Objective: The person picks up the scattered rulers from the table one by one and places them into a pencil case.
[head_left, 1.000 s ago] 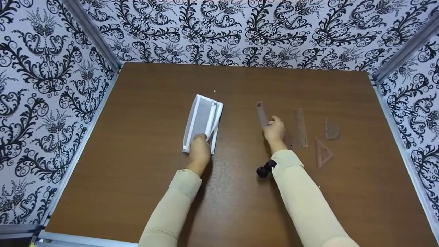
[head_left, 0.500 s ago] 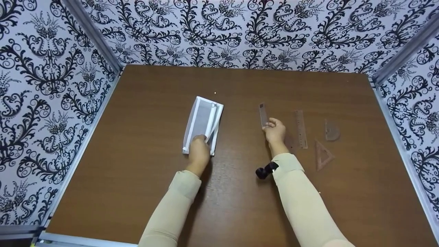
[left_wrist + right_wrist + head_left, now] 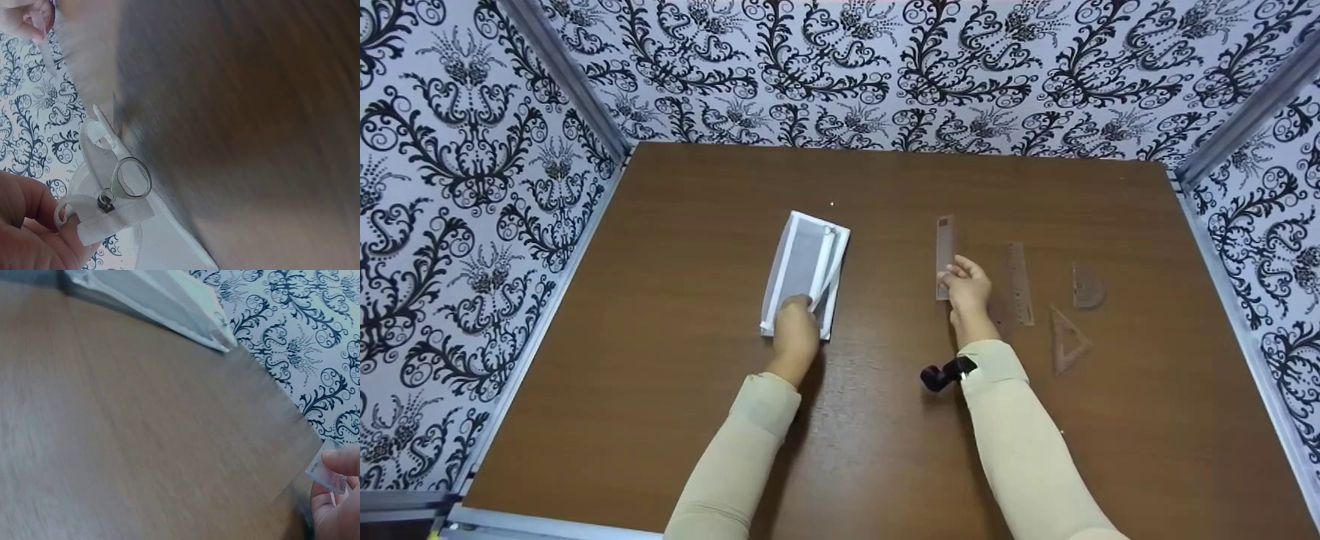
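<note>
My left hand point(image 3: 795, 326) grips the near end of a white mesh zipper pouch point(image 3: 802, 262) on the brown table. In the left wrist view, the zipper's metal ring point(image 3: 132, 178) hangs by the fingers, and the pouch's mouth gapes. My right hand point(image 3: 969, 289) pinches a clear plastic ruler point(image 3: 945, 244) between thumb and fingers; the ruler points away from me, to the right of the pouch. The right wrist view shows the thumb on one end of the ruler point(image 3: 327, 469).
Right of my right hand lie another clear ruler point(image 3: 1021, 285), a protractor point(image 3: 1086, 289) and a pinkish set square point(image 3: 1067, 343). A pinkish clear piece point(image 3: 999, 316) is partly hidden by the right wrist. Patterned walls point(image 3: 840, 75) border the table point(image 3: 697, 225).
The ruler in my right hand has swung from a leftward slant to nearly straight ahead, and that hand has shifted slightly right. The left hand and pouch have stayed in place.
</note>
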Demonstrator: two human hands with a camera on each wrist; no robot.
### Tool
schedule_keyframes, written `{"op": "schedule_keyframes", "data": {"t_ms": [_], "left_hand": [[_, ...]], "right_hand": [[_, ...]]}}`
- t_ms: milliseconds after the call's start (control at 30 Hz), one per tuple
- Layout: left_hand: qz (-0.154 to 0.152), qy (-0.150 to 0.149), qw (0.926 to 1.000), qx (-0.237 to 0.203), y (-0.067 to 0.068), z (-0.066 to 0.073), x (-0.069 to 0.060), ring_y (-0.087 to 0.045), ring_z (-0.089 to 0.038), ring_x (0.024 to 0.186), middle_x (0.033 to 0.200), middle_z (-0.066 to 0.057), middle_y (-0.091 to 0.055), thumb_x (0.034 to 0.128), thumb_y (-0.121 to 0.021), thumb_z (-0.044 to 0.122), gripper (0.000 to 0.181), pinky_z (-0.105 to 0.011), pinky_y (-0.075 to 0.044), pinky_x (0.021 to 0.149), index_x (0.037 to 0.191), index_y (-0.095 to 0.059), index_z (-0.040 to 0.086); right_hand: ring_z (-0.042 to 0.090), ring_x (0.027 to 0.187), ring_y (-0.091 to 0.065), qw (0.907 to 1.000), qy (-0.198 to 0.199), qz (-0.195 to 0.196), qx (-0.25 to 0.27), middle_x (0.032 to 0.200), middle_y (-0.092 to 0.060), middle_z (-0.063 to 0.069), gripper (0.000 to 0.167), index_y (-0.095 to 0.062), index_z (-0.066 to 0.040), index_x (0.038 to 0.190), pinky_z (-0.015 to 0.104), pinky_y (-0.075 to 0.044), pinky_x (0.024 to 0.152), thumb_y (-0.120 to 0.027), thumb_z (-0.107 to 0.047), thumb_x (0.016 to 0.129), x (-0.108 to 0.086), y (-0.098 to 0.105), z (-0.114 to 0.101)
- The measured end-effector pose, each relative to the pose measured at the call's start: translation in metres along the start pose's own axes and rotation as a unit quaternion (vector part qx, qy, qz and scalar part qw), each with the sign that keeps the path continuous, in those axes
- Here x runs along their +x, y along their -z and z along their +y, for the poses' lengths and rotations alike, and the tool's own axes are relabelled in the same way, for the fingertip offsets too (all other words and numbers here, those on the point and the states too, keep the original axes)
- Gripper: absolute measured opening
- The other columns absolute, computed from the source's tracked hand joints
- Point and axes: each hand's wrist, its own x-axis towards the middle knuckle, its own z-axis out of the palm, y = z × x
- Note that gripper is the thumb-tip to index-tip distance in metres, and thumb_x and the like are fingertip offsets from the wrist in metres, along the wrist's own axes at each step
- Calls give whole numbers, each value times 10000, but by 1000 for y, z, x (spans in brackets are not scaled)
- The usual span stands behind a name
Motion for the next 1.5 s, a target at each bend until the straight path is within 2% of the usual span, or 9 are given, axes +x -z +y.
{"op": "schedule_keyframes", "data": {"t_ms": [333, 467, 633, 700, 900, 1067, 1267, 1500], "left_hand": [[32, -6, 9999, -104, -1, -1, 1, -662, -376, 869, 912, -226, -677, 861, -494, -72, 211, -426, -528, 784, 944, -687, -81], [93, -66, 9998, -155, 0, 0, 0, -661, -380, 860, 904, -231, -675, 857, -502, -78, 200, -431, -527, 779, 937, -684, -86], [113, -72, 9998, -162, 1, 1, 0, -667, -385, 855, 915, -233, -678, 845, -504, -91, 205, -433, -534, 764, 944, -683, -89], [106, -66, 9998, -164, 2, 1, 0, -668, -384, 856, 920, -232, -678, 840, -503, -93, 211, -433, -536, 761, 949, -684, -88], [61, -38, 9997, -227, 2, 0, 0, -665, -377, 878, 938, -234, -680, 857, -505, -87, 214, -431, -531, 783, 973, -685, -90], [116, -140, 9997, -164, 1, -1, -2, -663, -384, 861, 924, -238, -675, 873, -493, -79, 206, -437, -529, 774, 961, -679, -93], [80, -153, 9998, -105, 1, 0, -3, -660, -384, 860, 940, -226, -670, 879, -460, -72, 233, -437, -529, 770, 970, -674, -84], [51, -102, 9999, -123, 1, 0, -4, -660, -380, 871, 949, -217, -667, 857, -477, -84, 222, -432, -528, 779, 971, -666, -81]], "right_hand": [[135, 972, -543, 9994, -172, -131, 254, 1106, -543, 68, 526, -456, -1, 1398, 165, -482, 750, -568, 87, 891, -4, 0, -4], [136, 937, -561, 9989, -225, -245, 319, 1094, -538, 68, 530, -454, 7, 1396, 170, -486, 748, -568, 93, 886, -6, 0, -3], [94, 820, -562, 9977, -196, -464, 452, 987, -543, 43, 531, -448, 46, 1381, 167, -486, 705, -559, 131, 869, -12, -3, 2], [83, 793, -560, 9977, -162, -540, 388, 949, -543, 28, 526, -453, 51, 1372, 167, -485, 695, -558, 138, 864, -15, -5, 3], [114, 874, -568, 9973, -146, -708, -91, 1000, -562, 44, 527, -473, 36, 1365, 175, -493, 734, -583, 122, 858, -22, -8, 8], [114, 882, -558, 9960, -139, -812, -355, 989, -577, 42, 509, -493, 46, 1345, 169, -494, 732, -583, 129, 850, -26, -12, 13], [113, 848, -559, 9940, -109, -940, -543, 960, -579, 53, 486, -509, 66, 1317, 182, -505, 745, -564, 148, 841, -33, -19, 18], [128, 848, -545, 9929, -124, -1067, -519, 934, -567, 58, 477, -517, 85, 1292, 187, -512, 737, -559, 169, 825, -41, -29, 21]]}}
